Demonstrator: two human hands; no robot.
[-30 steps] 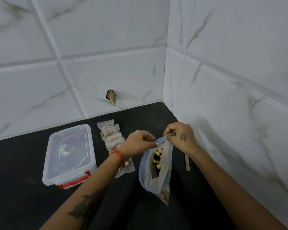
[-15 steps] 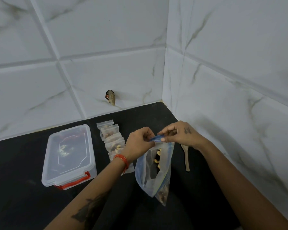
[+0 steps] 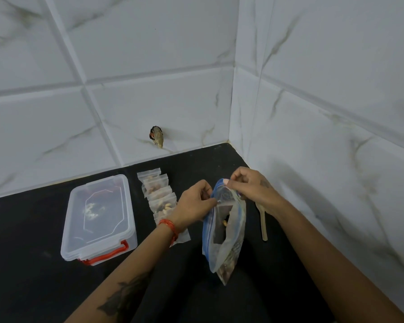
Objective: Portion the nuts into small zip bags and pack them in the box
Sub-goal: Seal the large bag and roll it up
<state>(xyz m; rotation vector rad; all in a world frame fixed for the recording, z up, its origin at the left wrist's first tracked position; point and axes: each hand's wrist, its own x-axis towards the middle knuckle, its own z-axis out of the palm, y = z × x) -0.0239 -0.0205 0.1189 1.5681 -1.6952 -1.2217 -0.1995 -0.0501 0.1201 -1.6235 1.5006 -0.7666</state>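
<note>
— Hands? Where are they?
— Both pinch the blue zip rim of the large clear plastic bag of nuts [image 3: 224, 231]: my left hand [image 3: 191, 203] on its near edge, my right hand [image 3: 250, 187] on top.
— And the rest?
— Small filled zip bags [image 3: 160, 199] lie in a row beside the lidded clear plastic box with red clips [image 3: 98, 217], on the black counter [image 3: 28, 264].

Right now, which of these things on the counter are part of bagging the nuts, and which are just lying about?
Part of the job:
- large zip bag, pinched at its top by the left hand and right hand
- row of filled small zip bags
- lidded plastic box
- wooden spoon, beside the bag

Just lying about:
- small dark object on the wall tile
</note>
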